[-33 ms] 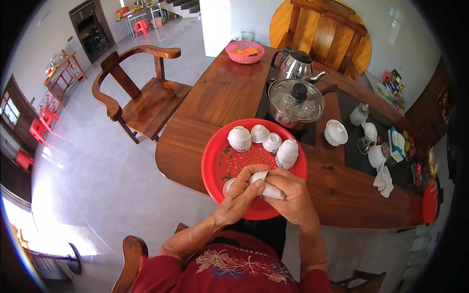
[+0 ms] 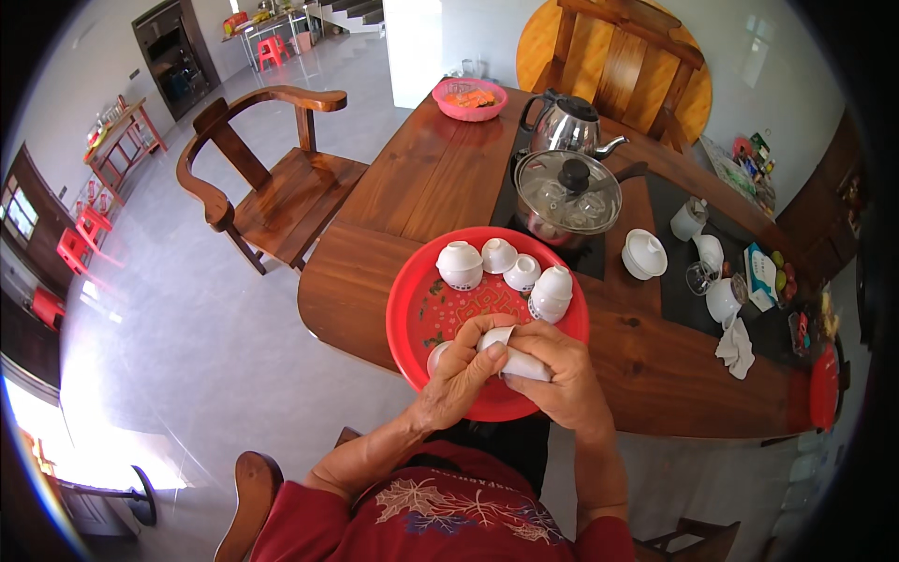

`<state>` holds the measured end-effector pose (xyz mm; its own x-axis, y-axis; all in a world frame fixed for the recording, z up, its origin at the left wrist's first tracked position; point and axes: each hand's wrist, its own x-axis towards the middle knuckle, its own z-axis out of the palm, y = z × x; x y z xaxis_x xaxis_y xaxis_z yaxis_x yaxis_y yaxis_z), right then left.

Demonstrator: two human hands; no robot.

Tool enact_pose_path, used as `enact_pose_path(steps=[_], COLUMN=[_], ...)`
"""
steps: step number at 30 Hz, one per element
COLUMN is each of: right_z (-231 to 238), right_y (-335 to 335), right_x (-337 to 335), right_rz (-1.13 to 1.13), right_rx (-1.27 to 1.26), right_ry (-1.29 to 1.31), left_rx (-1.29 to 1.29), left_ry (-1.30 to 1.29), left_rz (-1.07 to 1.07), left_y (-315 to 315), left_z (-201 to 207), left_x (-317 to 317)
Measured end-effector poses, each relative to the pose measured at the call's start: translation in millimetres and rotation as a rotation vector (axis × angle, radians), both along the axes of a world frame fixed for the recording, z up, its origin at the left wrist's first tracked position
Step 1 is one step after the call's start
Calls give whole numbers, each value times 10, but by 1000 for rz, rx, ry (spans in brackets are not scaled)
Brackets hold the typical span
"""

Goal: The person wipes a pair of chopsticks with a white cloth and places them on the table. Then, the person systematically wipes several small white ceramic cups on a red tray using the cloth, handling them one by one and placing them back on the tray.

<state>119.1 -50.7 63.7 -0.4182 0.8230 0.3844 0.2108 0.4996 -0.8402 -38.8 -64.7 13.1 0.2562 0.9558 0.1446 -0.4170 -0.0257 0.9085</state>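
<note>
My left hand (image 2: pixel 459 370) and my right hand (image 2: pixel 560 375) meet over the near part of a round red tray (image 2: pixel 401 309). Both are closed around a small white cup (image 2: pixel 496 340), whose sides the fingers largely cover. A white piece (image 2: pixel 526 364) sticks out below my right fingers; whether it belongs to the cup or is a tissue or cloth, I cannot tell. Beyond my hands, several white cups (image 2: pixel 460 266) rest on the tray, some of them stacked. Another white cup (image 2: pixel 436 357) shows partly beside my left hand.
Past the tray stand a lidded glass-topped pot (image 2: pixel 567 201) and a steel kettle (image 2: pixel 569 126). To the right are a white lidded bowl (image 2: pixel 644 255), a glass pitcher (image 2: pixel 724 300) and a crumpled white cloth (image 2: pixel 736 348). A pink basket (image 2: pixel 470 101) sits at the far left table edge.
</note>
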Motion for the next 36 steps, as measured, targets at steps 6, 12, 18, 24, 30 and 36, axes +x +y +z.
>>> enact_pose_path(steps=[6,12,18,24,30,36], right_z=[-151,-195,-123,-203,-298,-155], right_y=[43,21,-35,55,-47,-165], right_x=[-154,-205,43,-194,-189,-136], right_rz=[-367,-346,-17,-474,-389,-156], right_rx=[335,420,-400,362,-4,-277], right_ry=[137,-57,372,198,235,303], left_rx=[-69,103,34,9,22,15], left_ry=[-23,65,-58,-167,-250,-200], left_rz=[-28,41,-21,-59,-9,-78], left_y=[45,37,36,83,72,129], left_z=[97,161,185,48,138,114], left_x=[-23,21,-50,-21,-51,-104])
